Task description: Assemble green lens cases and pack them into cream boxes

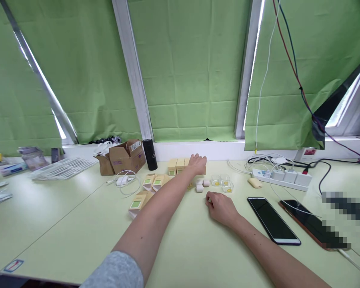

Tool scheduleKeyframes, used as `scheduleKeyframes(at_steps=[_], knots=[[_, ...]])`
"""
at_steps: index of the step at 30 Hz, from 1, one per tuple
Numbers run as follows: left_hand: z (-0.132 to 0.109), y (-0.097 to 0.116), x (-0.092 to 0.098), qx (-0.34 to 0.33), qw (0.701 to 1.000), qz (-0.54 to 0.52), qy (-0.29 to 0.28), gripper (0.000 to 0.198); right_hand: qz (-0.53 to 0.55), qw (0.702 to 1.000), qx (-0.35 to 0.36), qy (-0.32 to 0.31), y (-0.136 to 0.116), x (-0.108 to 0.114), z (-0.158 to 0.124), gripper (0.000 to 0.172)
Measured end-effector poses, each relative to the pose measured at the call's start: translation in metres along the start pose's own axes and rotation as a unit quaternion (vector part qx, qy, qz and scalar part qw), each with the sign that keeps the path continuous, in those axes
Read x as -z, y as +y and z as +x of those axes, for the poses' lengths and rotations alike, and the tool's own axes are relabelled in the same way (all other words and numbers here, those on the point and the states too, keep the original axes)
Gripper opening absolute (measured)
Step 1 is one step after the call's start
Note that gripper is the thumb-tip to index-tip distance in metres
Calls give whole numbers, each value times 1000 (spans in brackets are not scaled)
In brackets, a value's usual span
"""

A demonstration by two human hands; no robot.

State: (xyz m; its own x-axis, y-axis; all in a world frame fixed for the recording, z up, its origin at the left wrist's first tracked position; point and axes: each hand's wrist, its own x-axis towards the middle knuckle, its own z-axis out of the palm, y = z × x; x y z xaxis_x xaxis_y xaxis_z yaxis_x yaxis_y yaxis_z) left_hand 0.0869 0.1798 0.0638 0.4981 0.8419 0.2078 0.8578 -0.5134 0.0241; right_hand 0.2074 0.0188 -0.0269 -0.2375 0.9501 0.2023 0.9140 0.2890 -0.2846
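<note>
In the head view, your left hand (197, 164) reaches far out to the end of a row of small boxes (176, 166). Its fingers bend down over the end box. The back of your hand hides the tips, so I can't tell how wide they are or if they grip it. The row runs left from those fingers, and more boxes with green labels sit nearer you, also to the left. Your right hand (222, 208) lies on the table (180, 256), fingers curled under; I can't tell how tight, or if they hold anything. Just past those fingers, a bit left, are white rolls (199, 186). Clear cups (222, 182) sit straight beyond them. A phone (274, 220) lies to their right.
</note>
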Motion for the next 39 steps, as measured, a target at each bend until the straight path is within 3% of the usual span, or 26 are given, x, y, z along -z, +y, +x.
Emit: scheduleKeyframes(at_steps=[5, 13, 21, 39], knots=[[-5, -1, -21, 16, 1000, 2, -7, 37, -3, 1000, 5, 1, 0, 0, 0, 11], [-28, 24, -26, 38, 999, -4, 35, 35, -11, 1000, 7, 0, -1, -1, 0, 11], [-41, 40, -33, 100, 995, -9, -16, 39, -29, 1000, 7, -7, -1, -1, 0, 14], [3, 20, -49, 205, 969, -118, -66, 73, -40, 999, 10, -14, -2, 0, 0, 12]])
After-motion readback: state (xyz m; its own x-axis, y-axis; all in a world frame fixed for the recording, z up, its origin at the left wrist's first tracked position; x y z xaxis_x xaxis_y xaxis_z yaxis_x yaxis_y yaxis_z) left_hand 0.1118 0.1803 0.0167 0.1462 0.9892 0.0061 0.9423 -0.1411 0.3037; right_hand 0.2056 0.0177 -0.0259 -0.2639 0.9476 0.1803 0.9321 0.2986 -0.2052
